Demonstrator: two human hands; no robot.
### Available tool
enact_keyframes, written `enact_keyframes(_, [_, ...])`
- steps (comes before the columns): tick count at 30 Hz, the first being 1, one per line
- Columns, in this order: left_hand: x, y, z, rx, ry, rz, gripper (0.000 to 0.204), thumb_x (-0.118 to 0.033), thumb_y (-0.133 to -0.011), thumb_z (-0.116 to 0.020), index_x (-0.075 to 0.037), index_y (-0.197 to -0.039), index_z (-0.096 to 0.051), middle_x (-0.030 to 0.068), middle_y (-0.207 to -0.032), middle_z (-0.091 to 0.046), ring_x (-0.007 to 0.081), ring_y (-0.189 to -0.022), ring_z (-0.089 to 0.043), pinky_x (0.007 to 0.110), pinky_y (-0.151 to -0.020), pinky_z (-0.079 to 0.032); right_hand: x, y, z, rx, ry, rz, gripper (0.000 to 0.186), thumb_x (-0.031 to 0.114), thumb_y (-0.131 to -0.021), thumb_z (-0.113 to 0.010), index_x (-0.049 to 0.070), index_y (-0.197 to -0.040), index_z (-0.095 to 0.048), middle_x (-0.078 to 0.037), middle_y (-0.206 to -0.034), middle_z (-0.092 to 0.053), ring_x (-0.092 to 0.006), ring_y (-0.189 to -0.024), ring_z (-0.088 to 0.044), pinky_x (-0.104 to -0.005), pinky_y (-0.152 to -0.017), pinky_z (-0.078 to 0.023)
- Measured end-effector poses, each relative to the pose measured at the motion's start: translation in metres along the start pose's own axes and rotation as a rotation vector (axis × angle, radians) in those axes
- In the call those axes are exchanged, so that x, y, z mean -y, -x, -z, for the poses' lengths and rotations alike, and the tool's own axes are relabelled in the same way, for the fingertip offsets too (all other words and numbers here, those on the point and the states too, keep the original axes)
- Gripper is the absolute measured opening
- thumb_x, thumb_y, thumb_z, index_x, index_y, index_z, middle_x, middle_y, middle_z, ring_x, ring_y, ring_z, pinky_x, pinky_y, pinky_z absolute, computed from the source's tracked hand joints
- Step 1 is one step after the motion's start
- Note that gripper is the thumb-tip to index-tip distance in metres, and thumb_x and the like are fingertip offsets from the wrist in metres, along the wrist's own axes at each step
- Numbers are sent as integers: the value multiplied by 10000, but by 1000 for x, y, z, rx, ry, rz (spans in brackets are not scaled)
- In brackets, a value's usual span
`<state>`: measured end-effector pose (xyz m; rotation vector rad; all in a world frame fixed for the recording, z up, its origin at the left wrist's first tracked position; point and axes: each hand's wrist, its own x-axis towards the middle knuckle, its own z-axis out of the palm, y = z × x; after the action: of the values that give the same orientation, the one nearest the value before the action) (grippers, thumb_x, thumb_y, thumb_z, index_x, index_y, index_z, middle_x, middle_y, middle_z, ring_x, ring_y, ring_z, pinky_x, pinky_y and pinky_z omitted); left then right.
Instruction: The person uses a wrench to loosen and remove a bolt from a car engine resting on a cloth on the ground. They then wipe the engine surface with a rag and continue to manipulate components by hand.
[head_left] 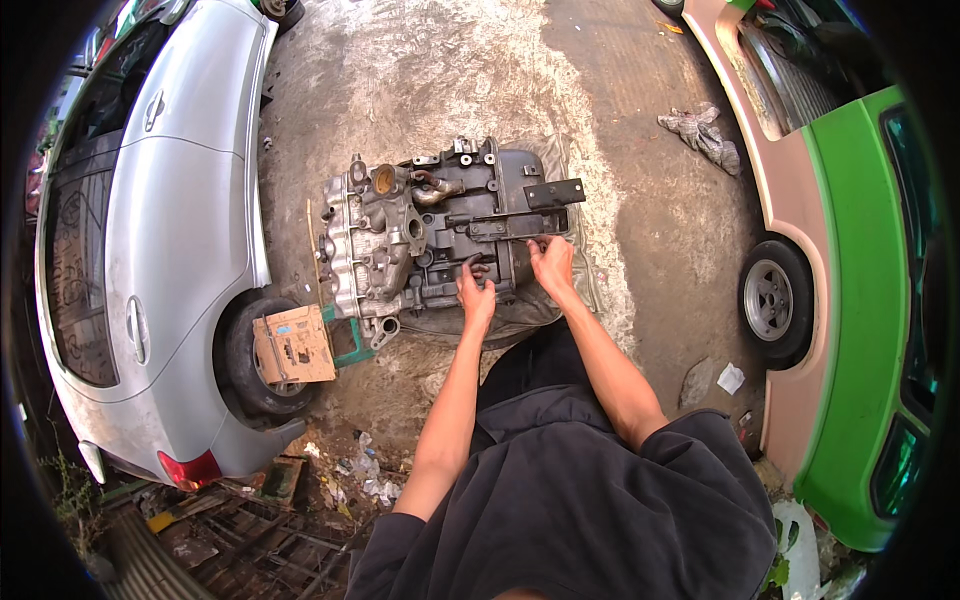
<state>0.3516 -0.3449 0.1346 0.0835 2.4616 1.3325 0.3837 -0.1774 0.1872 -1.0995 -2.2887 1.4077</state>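
Observation:
A car engine (pixel 455 235) lies on the ground in front of me, its silvery cylinder head at the left and its dark block and oil pan (pixel 525 165) at the right. My left hand (pixel 475 290) is at the engine's near side with its fingers curled in against the block. Farther right, my right hand (pixel 551 264) pinches at the near edge of a dark metal bracket (pixel 505 228); what its fingertips hold is too small to make out. A flat black plate with holes (pixel 555 193) sticks out just beyond that hand.
Dark sheeting (pixel 470 326) lies under the engine. A silver car (pixel 190 200) stands at the left, with a cardboard piece (pixel 293 345) by its wheel. A green and pink vehicle (pixel 850 250) stands at the right. A crumpled rag (pixel 703 138) lies on the concrete.

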Motion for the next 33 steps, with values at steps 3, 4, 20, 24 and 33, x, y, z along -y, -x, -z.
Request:
enact_keyframes(3, [0,1,0,-13,-20,-8,537,54,-763,-581,-90,-1278,-532,52,-1048,-613,220,-992,-529,368,-891,-447,2,0,3,-2,-15,20,203,107,-846,-664,-82,-907,-702,-264,-816,-685,-401,-789,-688,-439,-722,-520])
enact_keyframes(4, [1,1,-1,-17,-11,-3,545,52,-758,-591,-102,-1278,-537,45,-1038,-616,220,-992,-537,376,-900,-448,2,0,4,-3,-30,26,204,112,-848,-666,-80,-906,-704,-261,-810,-685,-392,-780,-690,-433,-716,-520])
enact_keyframes(20, [4,-1,-2,7,-3,6,547,71,-762,-567,-94,-1283,-528,54,-1050,-610,202,-973,-527,342,-858,-460,-15,9,-3,28,-280,-199,249,155,-921,-631,-77,-968,-708,-159,-738,-719,-218,-682,-724,-352,-651,-531])
enact_keyframes(24, [9,-2,-4,-17,-4,-42,557,84,-755,-559,-91,-1283,-528,54,-1044,-610,191,-966,-525,337,-854,-460,-14,6,0,91,-201,-90,250,153,-934,-619,-77,-975,-706,-154,-755,-722,-202,-686,-725,-334,-648,-540])
enact_keyframes(33, [16,-3,-5,-44,-22,-60,567,86,-748,-557,-93,-1286,-532,53,-1035,-617,187,-944,-529,338,-851,-462,-22,2,-3,143,-407,-187,268,122,-946,-594,-128,-990,-678,-173,-775,-723,-211,-725,-732,-325,-642,-550])
